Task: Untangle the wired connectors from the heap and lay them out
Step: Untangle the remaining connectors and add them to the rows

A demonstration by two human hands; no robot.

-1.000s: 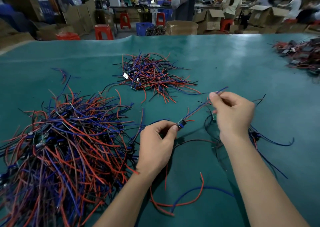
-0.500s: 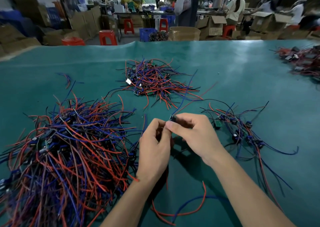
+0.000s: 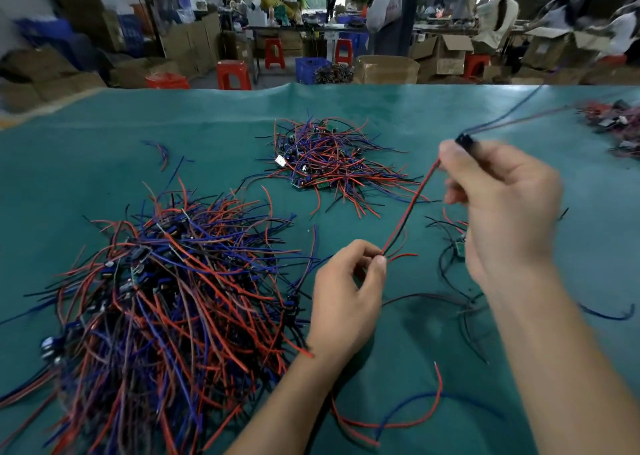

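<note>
Right hand (image 3: 502, 205) is up in the right of the frame, its grip pinched on a small black connector body (image 3: 464, 140) at the fingertips. Blurred, that hand, so the finger placement is hard to read beyond the pinch. From the connector a thin red-and-black wire pair (image 3: 410, 205) runs taut, slanting down and left to the left hand (image 3: 346, 291), lower centre, whose thumb and forefinger grip the free ends. So the long axis is a diagonal, upper right to lower left, strung between both hands above the green-covered counter (image 3: 104, 163). A second pair, blue and dull red tail wires (image 3: 512, 115), trails from the connector toward the upper right edge.

The big tangled heap of red, blue and black wires (image 3: 166, 298) sits lower left, just beside the left hand. The piece looks clear of it, though I can't rule out a stray strand. A loose spread of dark wired pieces (image 3: 457, 243) lies on the counter under and beside the right hand; that reads as the laying-out spot. Right hand is nearer to it, so I'd judge it leads the set-down. A smaller wire pile (image 3: 329, 160) sits upper centre, well apart.
</note>
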